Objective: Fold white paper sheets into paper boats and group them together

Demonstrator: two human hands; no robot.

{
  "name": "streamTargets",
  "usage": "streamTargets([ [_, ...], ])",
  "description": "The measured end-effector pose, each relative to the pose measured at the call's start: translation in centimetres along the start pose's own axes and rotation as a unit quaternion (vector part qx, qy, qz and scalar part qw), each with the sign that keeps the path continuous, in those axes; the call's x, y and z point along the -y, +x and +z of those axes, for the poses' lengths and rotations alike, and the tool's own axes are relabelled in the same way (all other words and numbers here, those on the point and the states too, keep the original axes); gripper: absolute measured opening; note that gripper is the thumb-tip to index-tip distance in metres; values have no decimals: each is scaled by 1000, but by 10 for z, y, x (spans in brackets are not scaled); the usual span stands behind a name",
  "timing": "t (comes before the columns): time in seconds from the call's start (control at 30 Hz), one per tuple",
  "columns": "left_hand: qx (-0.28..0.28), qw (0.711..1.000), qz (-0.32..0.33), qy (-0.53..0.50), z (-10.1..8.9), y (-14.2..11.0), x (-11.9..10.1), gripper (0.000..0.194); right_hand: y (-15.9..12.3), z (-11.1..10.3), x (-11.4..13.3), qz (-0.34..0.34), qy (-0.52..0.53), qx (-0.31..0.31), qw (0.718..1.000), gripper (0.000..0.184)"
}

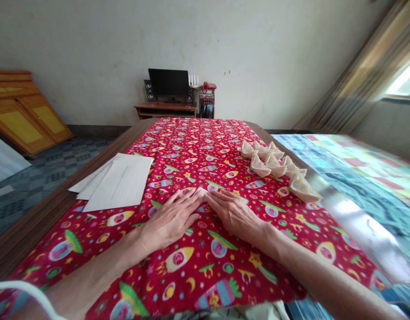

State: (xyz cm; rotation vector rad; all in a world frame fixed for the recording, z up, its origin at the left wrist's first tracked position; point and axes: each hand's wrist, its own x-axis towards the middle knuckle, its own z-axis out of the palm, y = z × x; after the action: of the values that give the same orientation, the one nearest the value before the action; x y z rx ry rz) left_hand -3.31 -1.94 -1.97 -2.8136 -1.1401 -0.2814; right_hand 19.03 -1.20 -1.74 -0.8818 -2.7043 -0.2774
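With left hand [176,217] and right hand [234,212] flattened, we're pressing paper [201,191] beneath their fingertips: probably light, easily creased, best held by its edges.

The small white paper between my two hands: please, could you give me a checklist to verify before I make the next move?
1. Left hand touching the small white paper: ok.
2. Right hand touching it from the other side: ok.
3. Paper's creases sharp and even: cannot tell, the hands cover most of it.
4. White sheets apart from the left hand: ok.
5. Folded pieces apart from the right hand: ok.
6. Red cloth flat around the paper: ok, it looks flat.
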Motion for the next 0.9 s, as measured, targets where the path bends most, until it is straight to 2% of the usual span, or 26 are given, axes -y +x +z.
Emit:
streamTargets([
  [0.27,-8,1000,-6,5,-5,-7,13,42,-2,-5,0,12,-5,7,1000,35],
  [0.37,-42,999,-17,-24,-4,-5,21,34,0,-4,-1,25,18,1,1000,30],
  [0.47,-99,992,-28,-77,1,2,27,30,6,-2,-3,40,27,5,999,18],
  [0.57,-139,983,-33,-115,6,9,26,28,15,-1,-7,55,10,6,998,19],
  [0.67,-134,983,-54,-110,8,15,22,33,22,1,-9,51,-24,2,998,18],
  [0.9,-121,983,-96,-102,12,23,19,27,25,1,-10,3,-87,-4,996,18],
])
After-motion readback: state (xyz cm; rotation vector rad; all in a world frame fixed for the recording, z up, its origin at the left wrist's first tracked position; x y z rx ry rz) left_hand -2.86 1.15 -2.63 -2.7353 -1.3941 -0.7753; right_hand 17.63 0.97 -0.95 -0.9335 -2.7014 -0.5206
